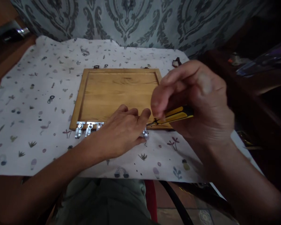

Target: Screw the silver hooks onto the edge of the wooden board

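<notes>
A framed wooden board (121, 93) lies flat on a white printed cloth. Several silver metal hooks (80, 129) sit in a row along its near edge, some of them hidden behind my left hand (125, 132). The fingers of that hand are bent over the edge, with the thumb below, pinching another metal hook (145, 133). My right hand (199, 100) is wrapped around a black and yellow screwdriver (173, 115). It is tilted, with its tip pointing left at the hook by my left fingers. Whether the tip touches a screw I cannot tell.
The printed tablecloth (32, 103) covers the table up to a patterned wall (126, 25). A small dark object (176, 62) lies beyond the board at right. A dark bottle-like object (16, 34) is at far left. Dark furniture stands at right.
</notes>
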`<state>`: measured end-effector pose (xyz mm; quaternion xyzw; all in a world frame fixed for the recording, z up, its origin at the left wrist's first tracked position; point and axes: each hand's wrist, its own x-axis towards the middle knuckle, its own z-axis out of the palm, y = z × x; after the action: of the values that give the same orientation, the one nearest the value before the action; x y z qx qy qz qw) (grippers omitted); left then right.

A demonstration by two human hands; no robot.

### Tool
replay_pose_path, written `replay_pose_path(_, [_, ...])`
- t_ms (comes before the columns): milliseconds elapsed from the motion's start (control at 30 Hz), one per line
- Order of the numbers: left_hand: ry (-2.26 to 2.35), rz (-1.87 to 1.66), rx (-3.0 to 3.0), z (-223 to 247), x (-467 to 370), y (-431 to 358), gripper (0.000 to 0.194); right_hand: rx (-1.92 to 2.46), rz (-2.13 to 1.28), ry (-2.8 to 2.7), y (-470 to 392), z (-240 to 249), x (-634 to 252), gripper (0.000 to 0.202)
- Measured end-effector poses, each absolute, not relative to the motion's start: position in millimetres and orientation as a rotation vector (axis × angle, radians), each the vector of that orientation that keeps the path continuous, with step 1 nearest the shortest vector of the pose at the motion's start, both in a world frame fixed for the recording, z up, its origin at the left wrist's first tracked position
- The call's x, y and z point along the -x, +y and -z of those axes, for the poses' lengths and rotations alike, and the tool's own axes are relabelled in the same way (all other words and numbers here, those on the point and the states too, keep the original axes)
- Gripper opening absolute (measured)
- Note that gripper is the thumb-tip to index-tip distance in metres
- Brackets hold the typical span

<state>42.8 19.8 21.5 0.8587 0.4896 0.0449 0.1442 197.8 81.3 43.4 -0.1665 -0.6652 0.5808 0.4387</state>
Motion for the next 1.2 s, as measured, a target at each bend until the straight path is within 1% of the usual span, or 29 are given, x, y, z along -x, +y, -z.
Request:
replay_pose_path(100, [1.397,-0.109,-2.447,-24,-43,20,0.041,0.286,-1.682,-1.718,82,-48,-199,0.021])
replay_pose_path(167, [1.402,-0.116,-2.458,-24,-43,19,0.043,0.307,-1.71,-1.754,82,-51,-199,0.033])
replay_pose_path(267, [1.41,-0.139,-2.494,-21,-42,20,0.045,0.424,-1.631,-1.762,79,-57,-194,0.045])
replay_pose_path(367, [1.419,-0.176,-2.531,-18,-42,21,0.044,0.587,-1.548,-1.694,74,-60,-187,0.05])
replay_pose_path(467, [1.428,-0.188,-2.528,-17,-41,21,0.044,0.757,-1.361,-1.569,68,-59,-182,0.055])
replay_pose_path(667, [1.451,-0.217,-2.564,-15,-41,19,0.042,0.923,-1.122,-1.333,57,-53,-175,0.056])
replay_pose_path(800, [1.478,-0.227,-2.6,-13,-43,18,0.045,0.973,-1.061,-1.385,51,-51,-174,0.053])
replay_pose_path(967, [1.517,-0.215,-2.584,-11,-48,22,0.051,0.894,-1.009,-1.582,49,-48,-176,0.048])
replay_pose_path(1100, [1.563,-0.236,-2.516,-11,-51,25,0.043,0.866,-0.946,-1.724,48,-40,-181,0.048])
replay_pose_path(1200, [1.581,-0.243,-2.547,-13,-52,24,0.037,0.764,-0.92,-1.812,50,-30,-191,0.046])
